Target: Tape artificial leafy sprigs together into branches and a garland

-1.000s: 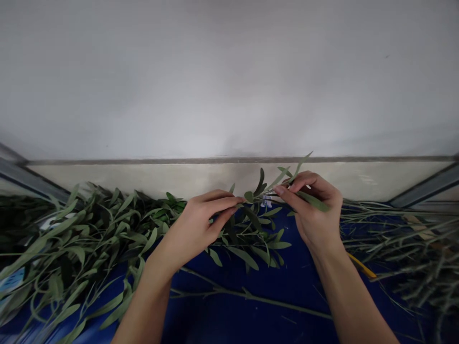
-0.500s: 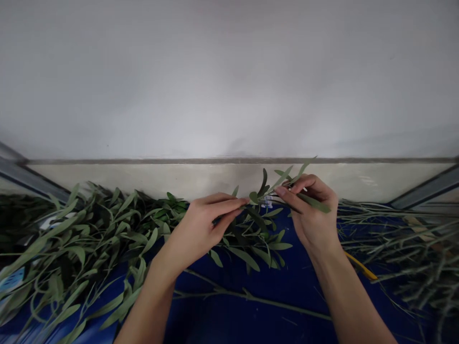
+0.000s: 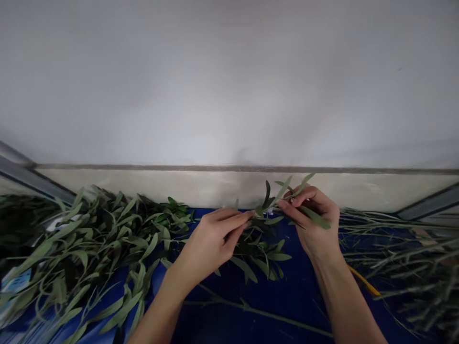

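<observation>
Between my two hands runs a thin leafy sprig (image 3: 268, 204) with narrow grey-green leaves. My left hand (image 3: 220, 234) pinches its left end between thumb and fingers. On the right, my right hand (image 3: 315, 215) grips the sprig near its other end, thumb against fingers, with a long leaf lying across the palm side. Below the sprig, more leafy twigs (image 3: 265, 255) rest on the blue surface (image 3: 287, 291). A small white and blue piece (image 3: 269, 210) shows just behind the sprig; I cannot make out what it is.
A large heap of leafy branches (image 3: 118, 239) covers the left side. Bare stems (image 3: 405, 253) pile up at the right, beside a yellow curved handle (image 3: 364, 281). One bare branch (image 3: 265, 313) lies in front. A pale wall (image 3: 229, 95) stands behind, with metal bars at both sides.
The view has tilted up slightly, so everything sits a little lower. My left hand has shifted slightly to the right; both hands still hold the sprig.
</observation>
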Motion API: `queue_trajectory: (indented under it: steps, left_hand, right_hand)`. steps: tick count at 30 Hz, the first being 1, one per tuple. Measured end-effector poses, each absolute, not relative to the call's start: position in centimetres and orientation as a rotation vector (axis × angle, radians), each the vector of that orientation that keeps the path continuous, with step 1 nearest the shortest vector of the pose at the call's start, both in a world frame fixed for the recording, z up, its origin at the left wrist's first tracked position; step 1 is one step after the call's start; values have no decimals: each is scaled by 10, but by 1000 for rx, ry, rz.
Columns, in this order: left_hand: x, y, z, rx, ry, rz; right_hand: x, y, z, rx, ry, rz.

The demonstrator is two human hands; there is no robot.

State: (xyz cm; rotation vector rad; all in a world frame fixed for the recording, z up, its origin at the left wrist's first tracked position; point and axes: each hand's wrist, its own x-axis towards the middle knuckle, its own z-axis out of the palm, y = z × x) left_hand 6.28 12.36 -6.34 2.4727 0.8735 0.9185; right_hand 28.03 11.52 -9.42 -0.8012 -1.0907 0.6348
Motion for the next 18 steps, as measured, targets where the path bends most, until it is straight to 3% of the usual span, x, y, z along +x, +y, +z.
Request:
queue_trajectory:
  steps: [4,12,18]
  left_hand:
    - [51,129,-54,2509,947,878]
    - [34,138,-68,2503,1061,232]
    - [46,135,-73,2421,965,67]
  right_hand:
    - [296,109,-87,-817,-1160,729]
    - [363,95,-83,-1110,-1127,610]
    - [371,91,-81,-1167,-1147,608]
